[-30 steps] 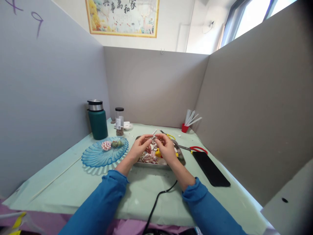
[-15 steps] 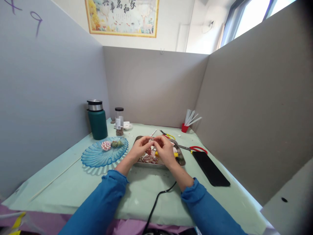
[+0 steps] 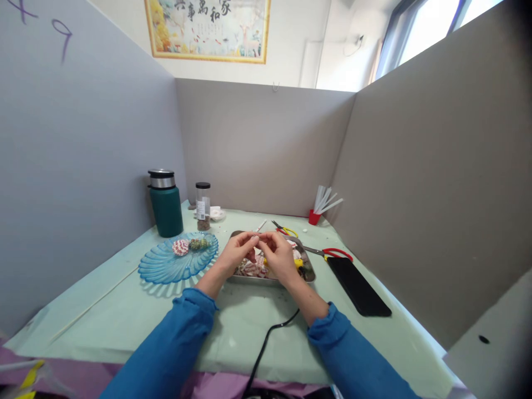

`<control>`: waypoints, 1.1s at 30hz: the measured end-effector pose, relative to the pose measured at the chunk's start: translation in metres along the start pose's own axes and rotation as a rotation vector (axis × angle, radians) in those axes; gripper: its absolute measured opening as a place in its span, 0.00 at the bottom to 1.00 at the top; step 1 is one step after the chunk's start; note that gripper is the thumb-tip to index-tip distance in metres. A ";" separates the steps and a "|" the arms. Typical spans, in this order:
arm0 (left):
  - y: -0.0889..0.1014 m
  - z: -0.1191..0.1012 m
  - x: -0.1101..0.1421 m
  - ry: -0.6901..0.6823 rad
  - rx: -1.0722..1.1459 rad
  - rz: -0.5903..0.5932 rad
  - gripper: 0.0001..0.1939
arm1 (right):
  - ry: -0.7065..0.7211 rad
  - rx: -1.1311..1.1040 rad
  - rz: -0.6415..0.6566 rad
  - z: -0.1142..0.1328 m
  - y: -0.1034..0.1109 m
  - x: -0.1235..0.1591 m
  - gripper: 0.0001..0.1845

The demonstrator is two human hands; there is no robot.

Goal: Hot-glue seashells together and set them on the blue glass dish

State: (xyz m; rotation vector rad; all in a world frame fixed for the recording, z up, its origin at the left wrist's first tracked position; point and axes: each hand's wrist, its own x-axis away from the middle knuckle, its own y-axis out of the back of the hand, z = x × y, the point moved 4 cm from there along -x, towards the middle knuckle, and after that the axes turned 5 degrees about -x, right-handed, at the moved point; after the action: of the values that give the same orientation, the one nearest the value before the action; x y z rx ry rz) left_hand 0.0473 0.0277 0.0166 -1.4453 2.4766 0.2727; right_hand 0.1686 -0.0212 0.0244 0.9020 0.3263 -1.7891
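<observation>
My left hand [image 3: 238, 252] and my right hand [image 3: 279, 256] meet over a metal tray [image 3: 258, 281], thumbs and fingertips pinched together. Whatever lies between the fingertips is too small and too covered to make out. Under the hands, the tray holds red-and-white striped shells [image 3: 254, 268] and a yellow item [image 3: 298, 263] at its right side. Left of my left hand is a blue scalloped glass plate [image 3: 166, 269], bearing a red-and-white shell [image 3: 180, 247] and a greenish clustered piece [image 3: 198, 244].
Behind the plate stand a green thermos [image 3: 166, 210] and a black-lidded jar [image 3: 203, 208]. To the right lie red-handled scissors [image 3: 337, 253], a black phone [image 3: 359, 286], yellow-and-red-handled pliers [image 3: 286, 229] and a red cup [image 3: 314, 217] of white sticks. A black cable [image 3: 266, 338] runs toward the front edge; grey partitions enclose three sides.
The fingertips of both hands have shifted slightly and closed nearer together. Everything else stays in place.
</observation>
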 end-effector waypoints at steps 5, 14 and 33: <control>0.001 -0.001 -0.001 -0.001 0.001 0.009 0.20 | 0.008 -0.003 0.033 0.001 -0.002 0.001 0.07; 0.002 0.004 -0.003 -0.012 0.008 0.030 0.19 | -0.009 -0.015 0.014 0.000 -0.002 0.002 0.08; -0.003 0.000 0.000 0.029 0.023 0.058 0.20 | 0.018 0.041 -0.041 0.001 0.002 0.000 0.08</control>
State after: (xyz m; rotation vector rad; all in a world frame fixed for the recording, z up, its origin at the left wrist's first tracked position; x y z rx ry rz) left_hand 0.0496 0.0263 0.0166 -1.3800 2.5390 0.2355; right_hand 0.1698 -0.0229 0.0258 0.9472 0.3229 -1.8321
